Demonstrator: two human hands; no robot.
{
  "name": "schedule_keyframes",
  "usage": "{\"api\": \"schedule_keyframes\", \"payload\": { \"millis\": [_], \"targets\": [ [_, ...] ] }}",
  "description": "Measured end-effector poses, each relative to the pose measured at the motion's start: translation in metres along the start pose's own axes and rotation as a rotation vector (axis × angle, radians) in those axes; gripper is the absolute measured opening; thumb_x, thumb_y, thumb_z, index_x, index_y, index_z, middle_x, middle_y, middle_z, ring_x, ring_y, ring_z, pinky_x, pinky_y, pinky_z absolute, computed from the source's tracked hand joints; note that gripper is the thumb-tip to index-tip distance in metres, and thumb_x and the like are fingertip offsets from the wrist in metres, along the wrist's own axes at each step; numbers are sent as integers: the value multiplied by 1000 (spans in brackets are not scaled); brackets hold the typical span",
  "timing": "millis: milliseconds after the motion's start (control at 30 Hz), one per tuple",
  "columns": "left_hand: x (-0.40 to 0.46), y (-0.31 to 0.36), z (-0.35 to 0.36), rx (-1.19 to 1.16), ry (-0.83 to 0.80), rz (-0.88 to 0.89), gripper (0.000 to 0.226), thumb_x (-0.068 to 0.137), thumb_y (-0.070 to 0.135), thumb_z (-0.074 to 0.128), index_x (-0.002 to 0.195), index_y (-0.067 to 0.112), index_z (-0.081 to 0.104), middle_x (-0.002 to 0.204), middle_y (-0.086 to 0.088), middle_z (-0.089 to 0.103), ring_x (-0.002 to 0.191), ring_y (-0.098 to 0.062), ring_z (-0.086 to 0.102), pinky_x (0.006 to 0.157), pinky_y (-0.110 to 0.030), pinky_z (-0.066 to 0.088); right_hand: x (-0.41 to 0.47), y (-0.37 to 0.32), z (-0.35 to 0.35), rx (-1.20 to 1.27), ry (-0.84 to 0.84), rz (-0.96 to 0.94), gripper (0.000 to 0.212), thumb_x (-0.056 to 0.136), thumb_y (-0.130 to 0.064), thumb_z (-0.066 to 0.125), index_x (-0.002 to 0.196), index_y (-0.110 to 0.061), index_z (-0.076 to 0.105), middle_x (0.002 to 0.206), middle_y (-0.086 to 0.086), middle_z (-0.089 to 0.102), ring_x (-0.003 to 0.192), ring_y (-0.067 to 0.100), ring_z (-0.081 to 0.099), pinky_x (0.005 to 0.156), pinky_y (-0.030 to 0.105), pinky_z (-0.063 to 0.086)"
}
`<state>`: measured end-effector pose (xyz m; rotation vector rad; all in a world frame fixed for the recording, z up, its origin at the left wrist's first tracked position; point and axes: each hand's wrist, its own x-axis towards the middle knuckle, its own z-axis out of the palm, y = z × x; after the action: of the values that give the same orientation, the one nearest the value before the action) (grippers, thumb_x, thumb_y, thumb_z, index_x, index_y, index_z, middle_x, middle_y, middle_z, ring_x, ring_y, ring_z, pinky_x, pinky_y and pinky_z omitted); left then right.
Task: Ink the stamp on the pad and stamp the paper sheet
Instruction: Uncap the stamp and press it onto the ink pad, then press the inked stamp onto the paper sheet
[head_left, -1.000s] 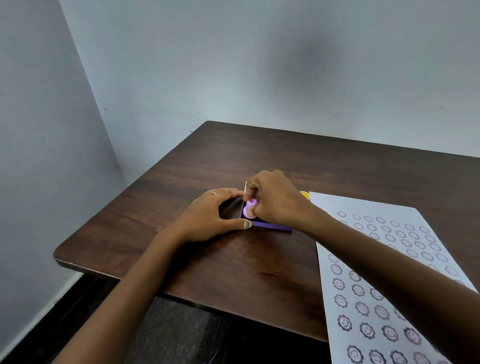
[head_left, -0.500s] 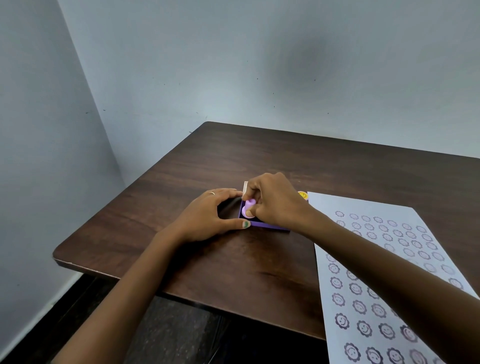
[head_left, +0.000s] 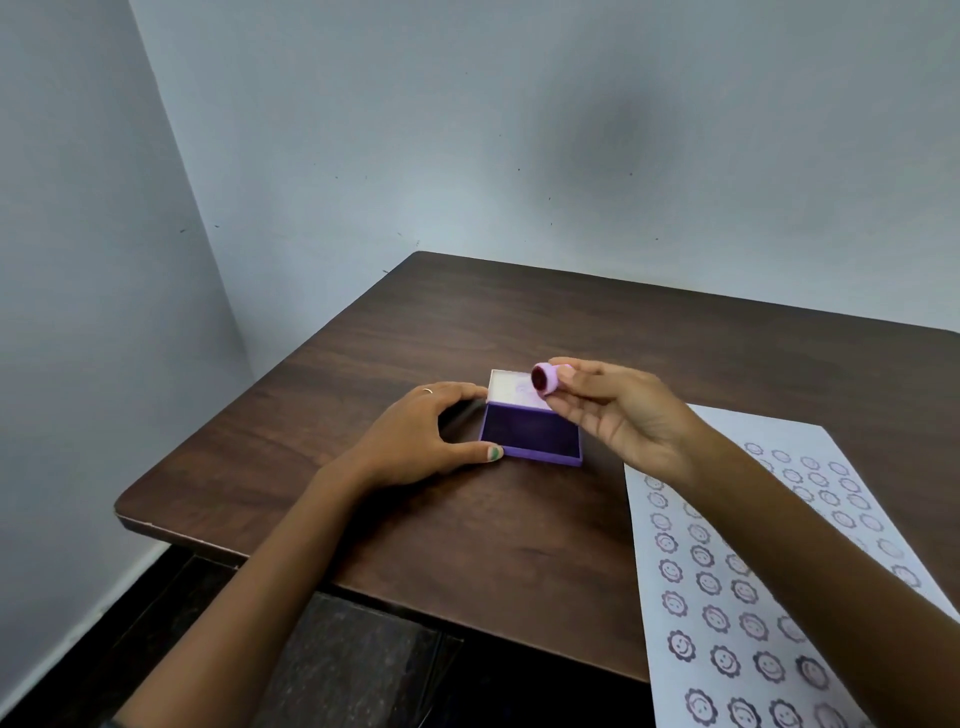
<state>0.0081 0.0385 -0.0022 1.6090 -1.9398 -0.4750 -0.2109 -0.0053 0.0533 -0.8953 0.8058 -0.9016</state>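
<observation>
A purple ink pad (head_left: 531, 435) lies open on the dark wooden table (head_left: 467, 519), its white lid standing up at the back. My left hand (head_left: 415, 434) grips the pad's left side, thumb at the front corner and fingers at the back. My right hand (head_left: 618, 410) holds a small pink round stamp (head_left: 545, 378) lifted above the pad's back edge, tilted so its dark inked face points left towards me. The white paper sheet (head_left: 779, 571) lies to the right, covered with several rows of purple smiley-flower prints; my right forearm crosses over it.
The table stands in a corner, with pale walls behind and to the left. Its front edge and rounded left corner (head_left: 124, 512) are near me, with dark floor (head_left: 337, 665) below.
My right hand has lifted the stamp off the pad and turned its inked face up and leftwards. The pad's dark ink surface is now uncovered. My left hand has stayed on the pad.
</observation>
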Motion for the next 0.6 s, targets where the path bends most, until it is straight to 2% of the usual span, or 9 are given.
{"api": "schedule_keyframes", "payload": {
  "millis": [100, 200, 300, 433, 600],
  "targets": [
    [0, 2, 0, -22, 5, -1, 68, 71, 56, 70, 132, 40, 45, 139, 18, 47, 116, 5, 37, 94, -19, 31, -4, -8, -12, 193, -53, 89, 23, 73, 3, 61, 95, 3, 67, 90, 14, 74, 86, 21, 71, 72, 28, 59],
    [-1, 3, 0, -34, 15, -9, 68, 71, 57, 70, 132, 38, 46, 137, 19, 48, 119, 3, 40, 95, -19, 31, -7, -14, -23, 245, -77, 95, 22, 67, 1, 64, 88, 2, 72, 96, 16, 74, 93, 23, 70, 68, 29, 59],
    [-1, 4, 0, -42, 29, -21, 70, 70, 58, 70, 133, 37, 47, 136, 18, 50, 121, 0, 42, 98, -21, 34, -9, -19, -34, 224, -98, 72, 22, 68, -1, 64, 88, 0, 73, 97, 14, 74, 94, 22, 69, 68, 28, 59],
    [-1, 5, 0, -71, 47, -50, 70, 70, 62, 67, 132, 35, 49, 135, 15, 53, 123, -4, 46, 104, -30, 39, -10, -28, -52, 160, -98, 5, 23, 67, -4, 65, 88, -3, 74, 95, 11, 75, 93, 19, 70, 69, 25, 58],
    [-4, 6, 1, -73, 99, -79, 58, 77, 56, 63, 130, 38, 49, 132, 16, 52, 118, -2, 45, 95, -23, 37, -12, -44, -90, 32, 11, -107, 32, 67, -6, 68, 99, -5, 70, 101, 11, 74, 97, 20, 69, 68, 23, 57]
  ]
}}
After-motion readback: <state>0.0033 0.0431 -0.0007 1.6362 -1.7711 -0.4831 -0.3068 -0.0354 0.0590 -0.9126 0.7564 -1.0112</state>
